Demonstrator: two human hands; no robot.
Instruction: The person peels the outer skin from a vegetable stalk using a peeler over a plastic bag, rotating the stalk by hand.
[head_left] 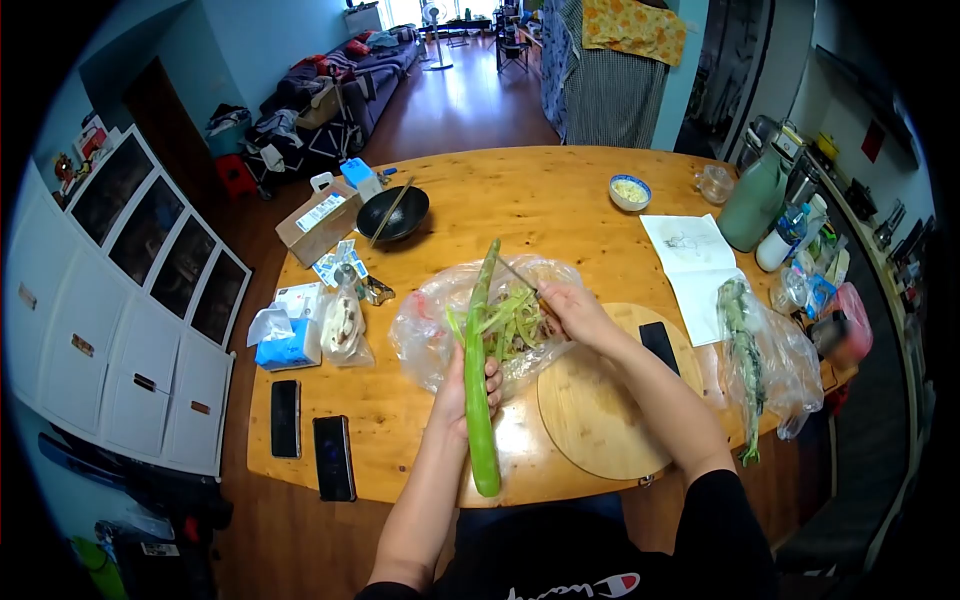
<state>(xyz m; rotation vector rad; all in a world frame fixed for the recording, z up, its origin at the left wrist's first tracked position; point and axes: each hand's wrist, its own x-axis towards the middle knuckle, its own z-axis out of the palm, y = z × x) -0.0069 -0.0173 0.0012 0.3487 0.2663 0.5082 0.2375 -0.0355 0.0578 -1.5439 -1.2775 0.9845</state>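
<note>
A long green stalk [480, 400] stands nearly upright over the table, its darker, narrow tip pointing away. My left hand [468, 385] is wrapped round its middle. My right hand [572, 312] is closed on the handle of a knife [517, 272], whose thin blade points toward the upper part of the stalk. Whether the blade touches it, I cannot tell. Beneath both hands, a clear plastic bag [420, 325] is spread out with a heap of green peelings [515, 320] on it.
A round cutting board [590, 420] bearing a dark phone [658, 347] is under my right forearm. Farther off are a black bowl [393, 214] with chopsticks, a small bowl [630, 193], an open notebook [690, 260] and a green jug [757, 200]. Two phones lie left.
</note>
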